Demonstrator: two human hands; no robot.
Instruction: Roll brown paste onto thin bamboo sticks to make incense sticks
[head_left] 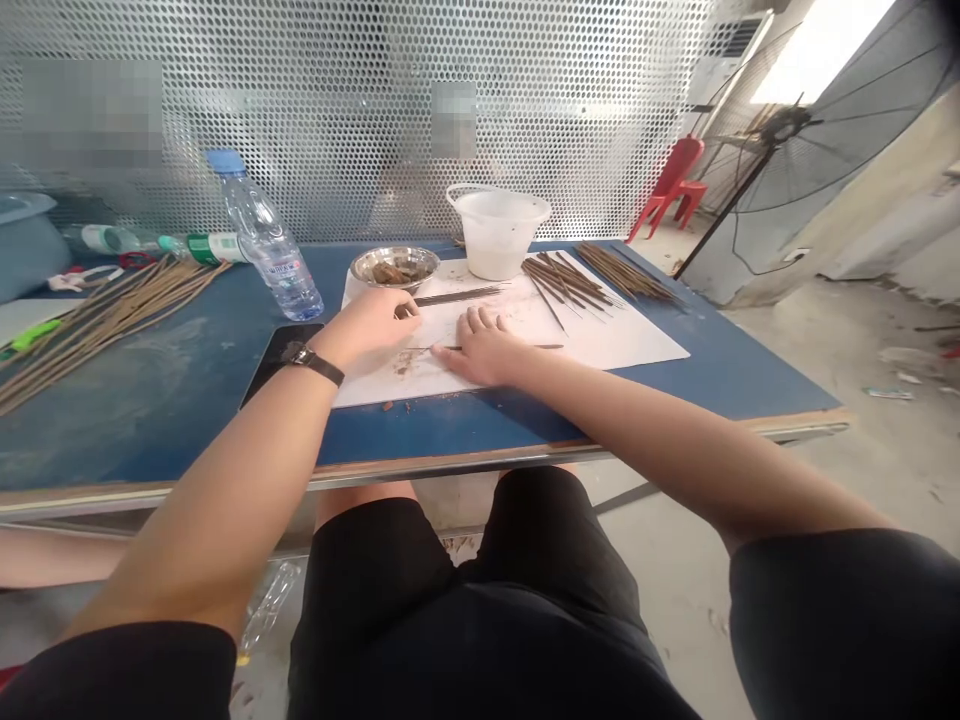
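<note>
The blue worktop (pixel 142 440) carries a white sheet (pixel 615 340) smeared with brown paste. Beyond the sheet's near end stand a white plastic tub with a handle (pixel 499 240), holding a pale, milky residue, and a round steel bowl (pixel 395 264) of brown, lumpy paste. The right hand (pixel 486 350) lies spread, pressing a thin brown stick (pixel 544 346) flat against the sheet, a firm, even hold that keeps it from rolling. The left hand (pixel 367 322) curls beside a dark stick (pixel 459 296); whether it pinches that stick cannot be told.
</note>
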